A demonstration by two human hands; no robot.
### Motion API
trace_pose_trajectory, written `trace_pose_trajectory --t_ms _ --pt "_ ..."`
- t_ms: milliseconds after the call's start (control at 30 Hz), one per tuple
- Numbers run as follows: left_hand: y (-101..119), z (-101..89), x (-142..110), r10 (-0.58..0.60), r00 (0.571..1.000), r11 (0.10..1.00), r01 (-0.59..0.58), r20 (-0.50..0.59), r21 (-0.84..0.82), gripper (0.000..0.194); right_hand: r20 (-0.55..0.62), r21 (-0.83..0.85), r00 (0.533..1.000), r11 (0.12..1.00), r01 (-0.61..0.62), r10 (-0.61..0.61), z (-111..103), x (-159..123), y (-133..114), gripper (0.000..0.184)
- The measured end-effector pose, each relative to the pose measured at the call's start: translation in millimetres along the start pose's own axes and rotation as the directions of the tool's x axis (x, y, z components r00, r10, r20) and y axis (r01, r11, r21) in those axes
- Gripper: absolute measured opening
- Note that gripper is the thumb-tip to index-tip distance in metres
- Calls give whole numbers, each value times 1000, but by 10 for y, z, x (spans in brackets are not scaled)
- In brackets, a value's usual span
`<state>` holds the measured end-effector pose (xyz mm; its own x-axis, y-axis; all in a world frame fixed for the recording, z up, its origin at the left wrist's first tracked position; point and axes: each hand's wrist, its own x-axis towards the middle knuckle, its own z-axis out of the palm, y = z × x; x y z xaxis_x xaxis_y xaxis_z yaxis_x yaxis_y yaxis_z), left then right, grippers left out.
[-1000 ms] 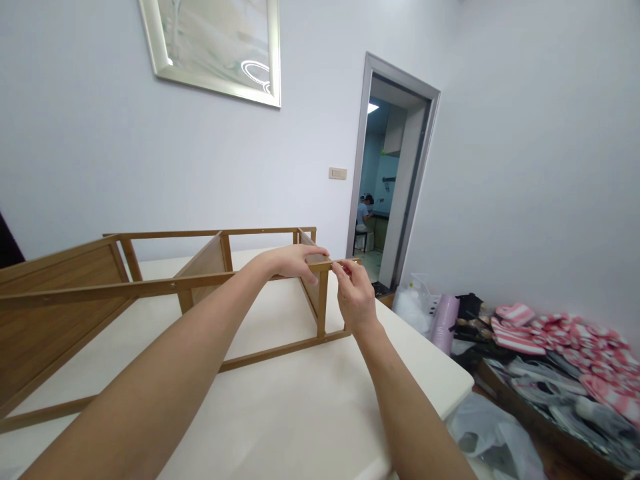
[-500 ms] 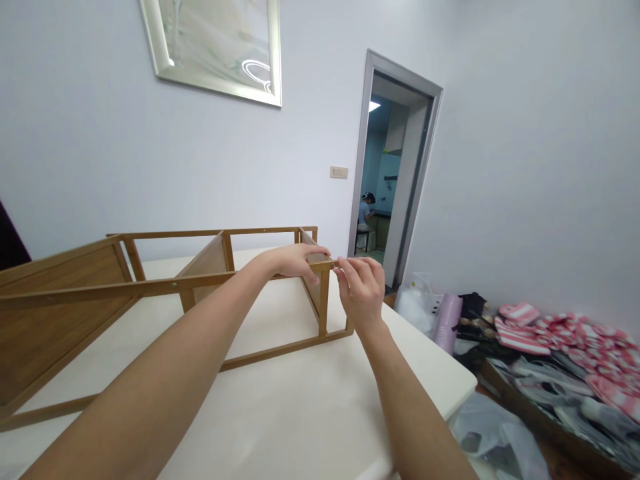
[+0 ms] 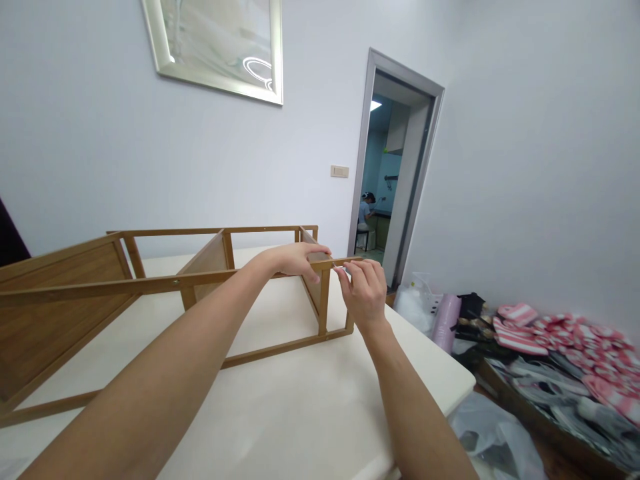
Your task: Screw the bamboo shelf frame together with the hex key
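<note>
A brown wooden shelf rack (image 3: 280,349) lies on its side on the white table (image 3: 300,413), its shelf panels standing upright. My left hand (image 3: 296,259) grips its upper rail near the right end, the thumb and fingers on either side of the wood. Just right of it, my right hand (image 3: 365,287) is closed in a pinch at the rail's end. A small thin thing shows at those fingertips, too little of it to name. The far fingers of both hands are partly hidden.
On the floor at right lie pink striped cloth (image 3: 570,333), a box of grey items (image 3: 555,400), a purple roll (image 3: 447,323) and a plastic bag (image 3: 500,433). A person (image 3: 365,212) sits beyond the doorway. A framed picture (image 3: 220,47) hangs on the wall.
My right fingers have shifted and turned slightly at the rail's end, showing more of the rail behind them. My left hand and the rack stay in place.
</note>
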<state>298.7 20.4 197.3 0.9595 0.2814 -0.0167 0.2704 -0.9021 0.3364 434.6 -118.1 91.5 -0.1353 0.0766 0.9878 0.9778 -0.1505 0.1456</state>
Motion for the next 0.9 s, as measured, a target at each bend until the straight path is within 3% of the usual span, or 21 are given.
trace_pose_trajectory --t_ms 600,900 --pt "-22 10 11 13 1000 1000 -13 -2 -5 84 72 -27 997 1000 -16 18 43 -37 -29 10" --pt "7 20 -6 1 999 999 0 -42 40 86 4 46 999 998 -38 38 34 -26 -35 11"
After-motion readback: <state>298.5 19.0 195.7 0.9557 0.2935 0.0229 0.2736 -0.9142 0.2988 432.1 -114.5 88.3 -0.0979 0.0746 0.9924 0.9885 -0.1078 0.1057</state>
